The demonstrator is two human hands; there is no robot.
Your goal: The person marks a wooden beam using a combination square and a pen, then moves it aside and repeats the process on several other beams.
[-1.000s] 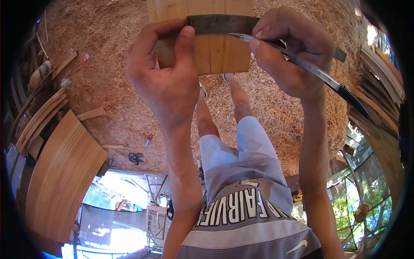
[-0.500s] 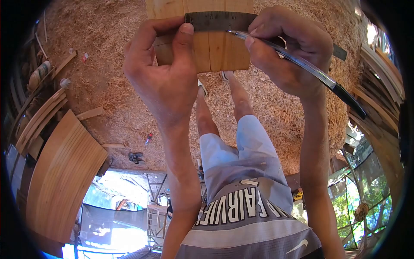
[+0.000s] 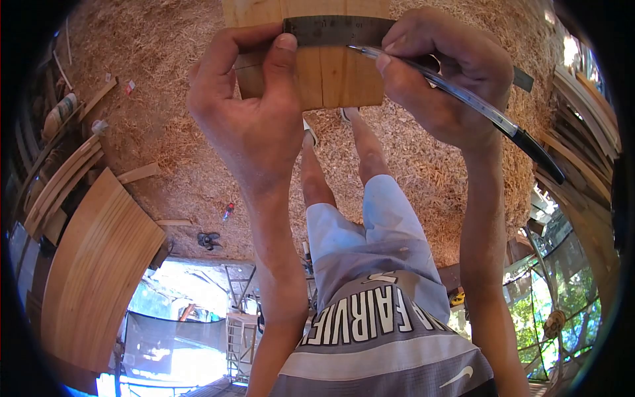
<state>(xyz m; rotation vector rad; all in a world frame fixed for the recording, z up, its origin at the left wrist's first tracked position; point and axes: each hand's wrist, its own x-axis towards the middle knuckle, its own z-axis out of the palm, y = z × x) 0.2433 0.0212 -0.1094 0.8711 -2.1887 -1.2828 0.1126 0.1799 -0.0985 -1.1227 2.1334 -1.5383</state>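
A dark metal ruler (image 3: 337,31) lies across a light wooden board (image 3: 340,79) at the top of the view. My left hand (image 3: 254,92) pinches the ruler's left end between thumb and index finger. In my right hand (image 3: 450,79) is a clear pen with a black cap (image 3: 476,104), its tip touching or very near the ruler's lower edge. The same hand also steadies the ruler, whose right end sticks out beyond the fingers. Thin lines show on the board below the ruler.
Wood shavings (image 3: 423,198) cover the ground. A wide wooden panel (image 3: 99,271) leans at the left, with curved strips above it. More planks (image 3: 585,112) are stacked at the right. A small red object (image 3: 228,211) lies on the shavings.
Both hands hold nearly the same place. The pen's capped end has shifted very slightly right; its tip stays near the ruler's edge.
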